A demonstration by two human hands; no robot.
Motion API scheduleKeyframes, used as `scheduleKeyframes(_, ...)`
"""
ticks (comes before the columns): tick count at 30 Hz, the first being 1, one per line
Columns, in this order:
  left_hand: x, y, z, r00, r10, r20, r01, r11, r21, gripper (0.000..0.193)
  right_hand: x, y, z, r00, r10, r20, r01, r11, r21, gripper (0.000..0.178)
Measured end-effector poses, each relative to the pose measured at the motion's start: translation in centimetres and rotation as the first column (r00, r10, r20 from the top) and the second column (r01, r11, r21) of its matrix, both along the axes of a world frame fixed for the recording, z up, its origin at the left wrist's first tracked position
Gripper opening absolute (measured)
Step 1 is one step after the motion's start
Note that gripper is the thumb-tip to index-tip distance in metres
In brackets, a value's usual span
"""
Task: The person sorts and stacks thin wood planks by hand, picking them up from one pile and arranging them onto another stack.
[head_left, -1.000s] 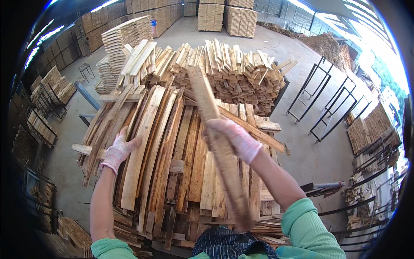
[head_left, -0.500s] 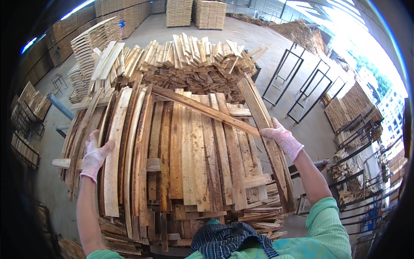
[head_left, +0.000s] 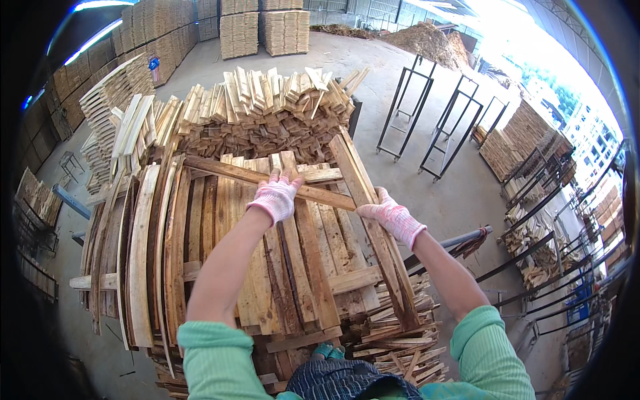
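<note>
My left hand [head_left: 275,199], in a pink-and-white knit glove, is over the middle of a narrow wooden strip [head_left: 230,172], its fingers bent over the far edge. This strip slants across a layer of long boards [head_left: 207,213] laid side by side. At the strip's right end, my right hand [head_left: 393,215], gloved alike, grips a wide wooden board [head_left: 381,250] that lies lengthwise along the pile's right side. Its thumb rests on top of the board; the fingers' undersides are hidden.
Beyond the boards rises a heap of short wooden pieces [head_left: 260,127]. Black metal frames [head_left: 407,107] stand on the floor to the right, near a grey metal bar [head_left: 460,240]. Loose thin strips [head_left: 400,347] are stacked at the lower right. Stacked timber [head_left: 285,32] stands far back.
My left hand has left the boards at the left and moved right onto the slanting strip. My right hand stays on the wide board. The view has shifted, so the scene sits further left.
</note>
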State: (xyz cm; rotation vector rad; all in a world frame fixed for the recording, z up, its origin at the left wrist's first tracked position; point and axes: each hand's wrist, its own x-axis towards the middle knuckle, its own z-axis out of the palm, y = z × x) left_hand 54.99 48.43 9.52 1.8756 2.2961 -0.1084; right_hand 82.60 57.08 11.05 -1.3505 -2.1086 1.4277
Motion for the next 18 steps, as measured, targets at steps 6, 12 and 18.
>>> scheduleKeyframes(6, 0.7, 4.4, 0.6, 0.964, -0.146, -0.221, 0.118, 0.984, -0.132, 0.050, 4.2, -1.3, 0.9, 0.983, -0.082, -0.162, 0.055, 0.985, -0.167, 0.096)
scheduleKeyframes(12, 1.8, -2.3, 5.6, 0.894, -0.302, -0.331, 0.286, 0.953, -0.096, 0.042, 7.1, 0.1, 0.8, 0.947, -0.198, -0.253, 0.142, 0.965, -0.222, 0.075)
scheduleKeyframes(18, 3.2, -12.7, 3.1, 0.845, -0.436, -0.310, 0.357, 0.891, -0.280, 0.050, 0.5, -1.4, 1.2, 0.992, -0.097, 0.080, 0.082, 0.982, 0.169, 0.079)
